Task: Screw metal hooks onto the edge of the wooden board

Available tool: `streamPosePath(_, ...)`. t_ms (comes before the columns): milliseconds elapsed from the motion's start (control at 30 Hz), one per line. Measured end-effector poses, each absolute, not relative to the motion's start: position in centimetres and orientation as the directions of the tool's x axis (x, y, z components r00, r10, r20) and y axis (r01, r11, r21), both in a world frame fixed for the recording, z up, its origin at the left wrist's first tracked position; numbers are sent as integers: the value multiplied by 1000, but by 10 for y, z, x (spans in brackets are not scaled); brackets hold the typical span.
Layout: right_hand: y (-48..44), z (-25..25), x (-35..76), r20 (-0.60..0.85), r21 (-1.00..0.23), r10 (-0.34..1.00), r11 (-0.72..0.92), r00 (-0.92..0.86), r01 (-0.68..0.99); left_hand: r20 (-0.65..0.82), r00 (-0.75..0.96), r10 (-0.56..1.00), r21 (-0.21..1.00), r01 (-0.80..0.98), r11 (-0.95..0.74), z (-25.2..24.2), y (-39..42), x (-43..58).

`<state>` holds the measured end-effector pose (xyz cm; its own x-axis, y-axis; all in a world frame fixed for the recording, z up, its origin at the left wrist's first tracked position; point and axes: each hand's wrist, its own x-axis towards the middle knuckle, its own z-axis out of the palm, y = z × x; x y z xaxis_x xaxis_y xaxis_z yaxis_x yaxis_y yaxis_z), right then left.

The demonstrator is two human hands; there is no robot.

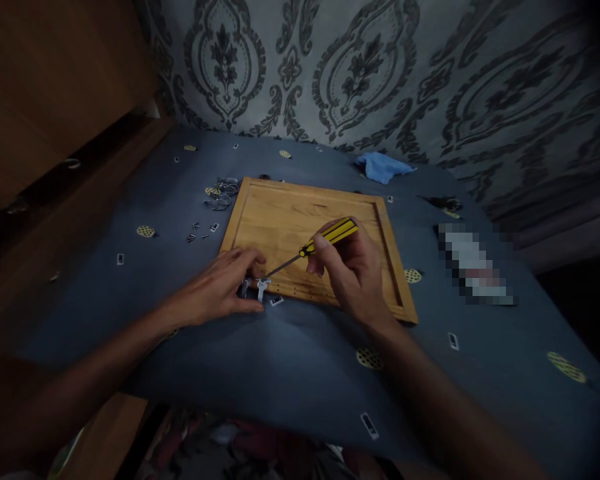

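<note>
A framed wooden board (285, 220) lies on the table, with a row of small dark holes along its near edge. My right hand (355, 273) is closed around the yellow-and-black handle of a screwdriver (330, 238). Its shaft slants down to the left, and the tip meets a silver metal hook (263, 288) at the board's near left edge. My left hand (225, 283) holds that hook between thumb and fingers. A second metal hook (246, 285) sits just left of it, partly hidden by my fingers.
Several loose hooks (223, 197) lie in a pile beyond the board's left side, with several small screws (193, 235) nearer. A blue cloth (384, 167) rests by the wall. Dark keys or similar small items (443, 203) and a blurred-out object (475, 263) lie right.
</note>
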<state>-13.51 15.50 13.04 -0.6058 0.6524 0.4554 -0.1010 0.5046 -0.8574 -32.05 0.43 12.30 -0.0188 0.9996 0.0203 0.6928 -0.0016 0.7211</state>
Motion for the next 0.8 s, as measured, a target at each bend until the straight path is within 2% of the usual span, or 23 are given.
streamPosePath(533, 148, 136, -135, 423, -864, 632, 498, -650, -78, 5, -27, 1000, 717, 697, 15, 124, 4, -320)
streamPosePath(800, 141, 149, -138, 472, -795, 549, 603, -690, -64, 31, -30, 999, 703, 711, -1, 120, 4, -322)
